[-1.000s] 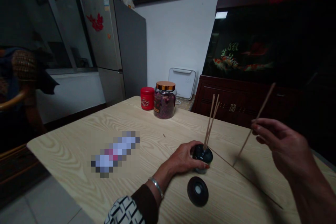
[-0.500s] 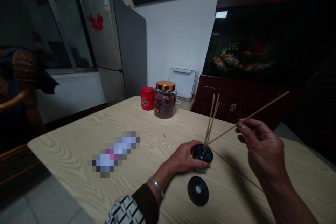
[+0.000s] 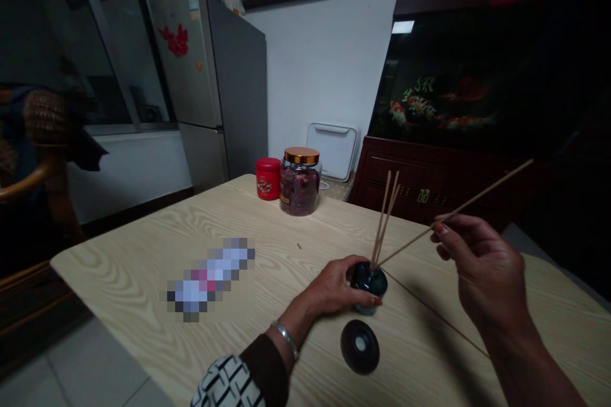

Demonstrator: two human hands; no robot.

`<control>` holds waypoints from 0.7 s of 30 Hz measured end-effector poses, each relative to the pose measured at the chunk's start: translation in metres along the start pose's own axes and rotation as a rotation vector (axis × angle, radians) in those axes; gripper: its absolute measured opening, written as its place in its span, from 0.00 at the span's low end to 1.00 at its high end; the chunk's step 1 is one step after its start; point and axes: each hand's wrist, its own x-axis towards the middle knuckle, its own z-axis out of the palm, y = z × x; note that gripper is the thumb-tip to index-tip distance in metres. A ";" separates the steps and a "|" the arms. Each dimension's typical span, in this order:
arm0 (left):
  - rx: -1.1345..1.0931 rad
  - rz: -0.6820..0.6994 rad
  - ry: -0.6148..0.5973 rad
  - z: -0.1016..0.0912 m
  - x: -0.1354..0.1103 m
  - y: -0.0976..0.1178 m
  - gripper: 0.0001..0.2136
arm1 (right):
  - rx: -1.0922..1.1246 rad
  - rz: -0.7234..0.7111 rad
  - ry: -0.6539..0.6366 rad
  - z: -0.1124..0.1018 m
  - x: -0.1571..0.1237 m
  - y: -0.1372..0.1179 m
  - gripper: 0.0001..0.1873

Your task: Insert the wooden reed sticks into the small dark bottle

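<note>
My left hand [image 3: 337, 286] is wrapped round a small dark glass bottle [image 3: 371, 280] on the table. Several thin brown reed sticks [image 3: 386, 222] stand up out of the bottle's mouth, leaning slightly right. Between thumb and fingers, my right hand [image 3: 480, 251] pinches another long reed stick [image 3: 496, 186]. That stick slants down to the left, its lower end at the bottle's mouth. In front of the bottle lies a round dark cap [image 3: 360, 346] with a pale centre. A thin line runs from the bottle toward my right forearm; I cannot tell whether it is a stick or a shadow.
On the wood-grain table [image 3: 214, 216], a blurred-out pale item [image 3: 210, 280] lies to the left. A red canister [image 3: 268, 178] and a clear jar [image 3: 299, 184] with a copper-coloured lid stand at the back. Beyond are a fridge [image 3: 191, 76] and a fish tank [image 3: 439, 89].
My right hand has shifted slightly to the right, and the upper end of its stick has moved right and a little up. My left hand stays on the bottle.
</note>
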 end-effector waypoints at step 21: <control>-0.024 -0.004 0.002 0.001 0.002 -0.004 0.34 | -0.587 -0.062 -0.757 -0.009 0.012 0.036 0.12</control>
